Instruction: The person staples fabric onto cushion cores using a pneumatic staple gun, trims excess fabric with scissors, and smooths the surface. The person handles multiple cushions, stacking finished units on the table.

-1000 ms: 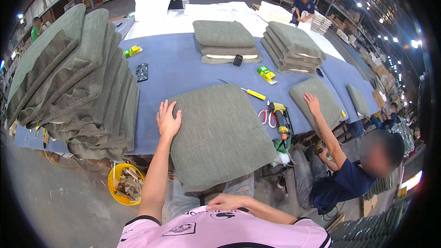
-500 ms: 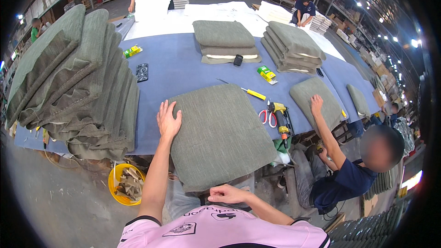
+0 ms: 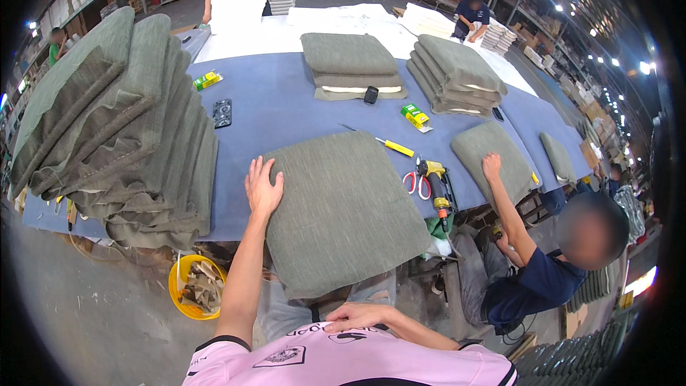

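Observation:
A grey-green fabric-covered seat cushion (image 3: 343,207) lies partly on the blue table and juts over its near edge above my lap. My left hand (image 3: 264,186) rests open on the cushion's left edge, fingers spread. Close to my pink shirt, below the cushion's near edge, my right hand (image 3: 357,316) lies with fingers loosely stretched against the shirt front and grips nothing visible. To the cushion's right are a yellow-handled pointed tool (image 3: 396,147), red-handled pliers or cutters (image 3: 416,183) and a yellow-and-black staple gun (image 3: 436,184).
A tall stack of cushions (image 3: 121,129) leans at the left, with a yellow bucket of scraps (image 3: 194,287) on the floor. Two cushion stacks stand farther back, near a green-yellow box (image 3: 416,117). At right, a co-worker's hand (image 3: 491,165) touches another cushion (image 3: 493,154).
My right hand has dropped slightly from near the cushion's edge to my shirt front. My left hand and the cushion have barely moved.

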A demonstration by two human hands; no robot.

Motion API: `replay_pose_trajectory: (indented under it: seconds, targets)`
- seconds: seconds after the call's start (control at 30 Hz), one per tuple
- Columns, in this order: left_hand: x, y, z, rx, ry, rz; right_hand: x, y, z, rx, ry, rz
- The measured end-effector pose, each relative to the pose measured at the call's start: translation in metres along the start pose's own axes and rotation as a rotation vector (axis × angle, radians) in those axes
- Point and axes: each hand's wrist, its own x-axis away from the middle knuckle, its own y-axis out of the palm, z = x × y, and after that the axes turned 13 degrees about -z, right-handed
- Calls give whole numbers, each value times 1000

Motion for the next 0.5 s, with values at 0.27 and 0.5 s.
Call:
replay_pose_trajectory:
  seconds: [0.27,0.5]
  targets:
    - [0,0,3,-7,-3,-6,-3,8,8,-68,-84,44]
    - [1,-2,4,-3,-6,-11,0,9,0,-91,-74,37]
